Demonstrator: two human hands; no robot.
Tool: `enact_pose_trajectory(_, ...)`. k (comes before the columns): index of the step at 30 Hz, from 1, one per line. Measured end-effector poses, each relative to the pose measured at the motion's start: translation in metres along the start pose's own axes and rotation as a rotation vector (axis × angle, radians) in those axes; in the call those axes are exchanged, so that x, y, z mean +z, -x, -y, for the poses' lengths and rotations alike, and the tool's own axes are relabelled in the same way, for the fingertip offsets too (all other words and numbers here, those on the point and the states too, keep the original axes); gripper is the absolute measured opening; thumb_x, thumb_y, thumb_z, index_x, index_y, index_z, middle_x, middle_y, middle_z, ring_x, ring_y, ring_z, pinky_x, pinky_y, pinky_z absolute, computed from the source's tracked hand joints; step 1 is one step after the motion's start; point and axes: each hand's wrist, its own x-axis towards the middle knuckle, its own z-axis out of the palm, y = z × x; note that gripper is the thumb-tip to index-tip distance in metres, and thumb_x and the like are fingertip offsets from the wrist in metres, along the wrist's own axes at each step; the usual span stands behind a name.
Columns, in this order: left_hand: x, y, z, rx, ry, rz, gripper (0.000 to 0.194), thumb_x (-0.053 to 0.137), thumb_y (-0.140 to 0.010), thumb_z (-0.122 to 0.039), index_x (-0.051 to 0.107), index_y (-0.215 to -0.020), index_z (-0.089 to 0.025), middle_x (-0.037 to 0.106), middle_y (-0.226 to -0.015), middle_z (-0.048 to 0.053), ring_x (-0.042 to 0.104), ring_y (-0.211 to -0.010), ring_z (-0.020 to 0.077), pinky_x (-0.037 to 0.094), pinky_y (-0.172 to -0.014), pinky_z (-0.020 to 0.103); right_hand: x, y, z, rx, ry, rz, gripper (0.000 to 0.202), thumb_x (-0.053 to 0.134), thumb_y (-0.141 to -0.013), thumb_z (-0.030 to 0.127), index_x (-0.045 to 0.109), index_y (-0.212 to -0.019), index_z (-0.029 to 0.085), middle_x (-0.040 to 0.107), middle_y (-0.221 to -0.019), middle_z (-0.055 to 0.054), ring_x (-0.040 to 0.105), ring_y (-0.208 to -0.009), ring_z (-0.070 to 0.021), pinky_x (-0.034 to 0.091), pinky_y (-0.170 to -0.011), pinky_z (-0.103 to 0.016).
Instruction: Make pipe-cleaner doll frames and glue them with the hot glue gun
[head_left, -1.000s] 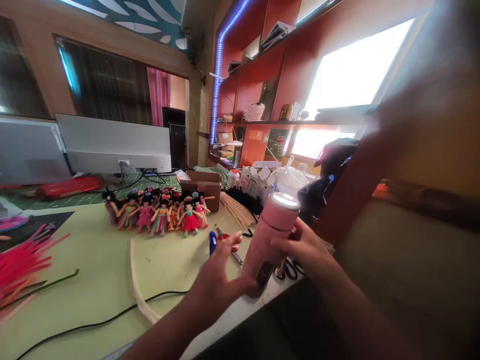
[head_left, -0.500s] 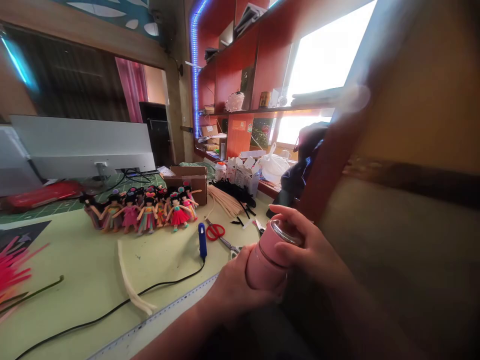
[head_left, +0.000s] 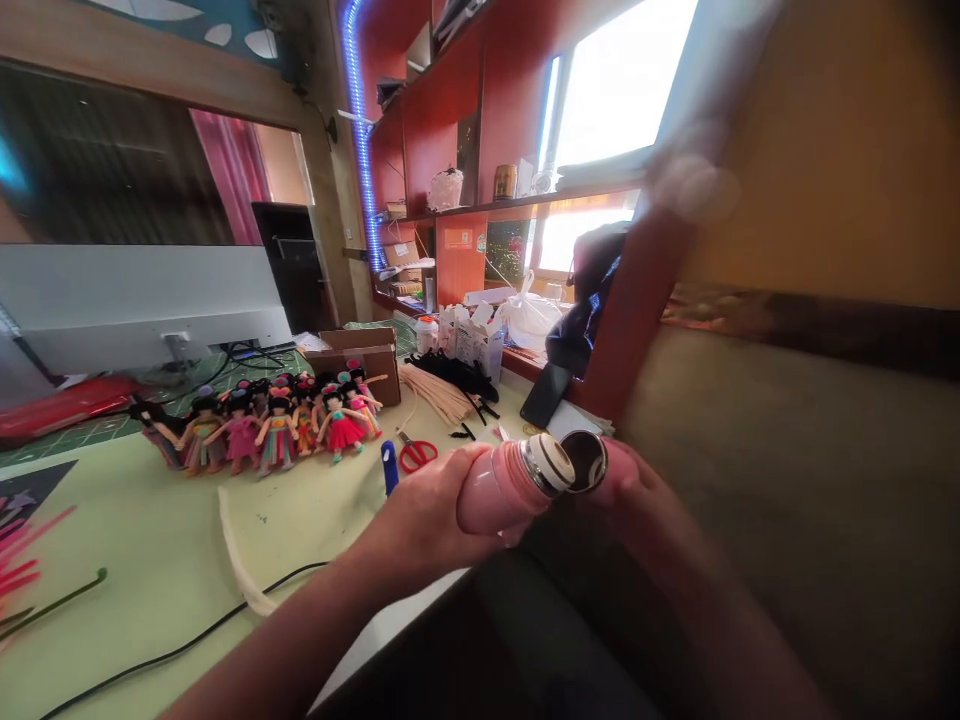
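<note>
A pink thermos flask (head_left: 495,490) is wrapped in my left hand (head_left: 427,505), tilted to the right, its metal neck and pale stopper showing. My right hand (head_left: 645,490) grips the flask's pink cup lid (head_left: 592,462), whose shiny metal inside faces the flask. The lid is off the flask, and its rim is right beside the stopper. Just beyond my left hand lie red-handled scissors (head_left: 418,456) and a blue glue gun (head_left: 389,467), partly covered by the hand.
Several small dolls (head_left: 274,430) stand on the pale green table before a cardboard box (head_left: 375,360). Beige and black pipe cleaners (head_left: 442,395) lie to the right, near a dark phone (head_left: 545,393). A black cord (head_left: 187,635) crosses the table.
The lid has come off the flask and moved right in my right hand. The flask has shifted left and tilted over. The view has turned slightly to the right.
</note>
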Motion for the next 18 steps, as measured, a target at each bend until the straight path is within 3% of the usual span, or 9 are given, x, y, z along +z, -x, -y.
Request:
enact_pose_trajectory(3, -0.01, -0.01, -0.002, 0.101, -0.272, -0.014, 0.066, 0.069, -0.069, -0.038, 0.046, -0.13, -0.028, 0.062, -0.115, 0.006, 0.059, -0.1, 0.0271, 0.048, -0.083, 0.04, -0.003, 0.017, -0.014, 0.112, -0.114, -0.012, 0.062, 0.079, -0.064, 0.037, 0.055, -0.121, 0.028, 0.064, -0.113, -0.007, 0.061, -0.1, -0.0274, 0.05, -0.084, -0.042)
enact_pose_trajectory(8, -0.019, -0.031, -0.002, 0.314, -0.664, 0.01, 0.058, 0.062, -0.077, -0.038, 0.045, -0.13, -0.023, 0.06, -0.116, 0.01, 0.057, -0.101, 0.0287, 0.044, -0.085, 0.044, 0.002, 0.032, -0.024, 0.106, -0.099, 0.027, 0.064, 0.078, -0.065, 0.028, 0.054, -0.125, 0.028, 0.058, -0.126, -0.007, 0.051, -0.117, -0.0289, 0.043, -0.097, -0.045)
enact_pose_trajectory(18, -0.019, -0.055, -0.012, 0.547, -0.96, 0.016, 0.046, 0.049, -0.087, -0.017, 0.043, -0.132, -0.025, 0.056, -0.121, 0.011, 0.05, -0.11, 0.0291, 0.033, -0.098, 0.053, 0.0, 0.036, -0.038, 0.037, -0.009, 0.014, 0.066, 0.079, -0.066, 0.02, 0.052, -0.125, 0.032, 0.056, -0.128, -0.003, 0.052, -0.118, -0.0251, 0.04, -0.102, -0.041)
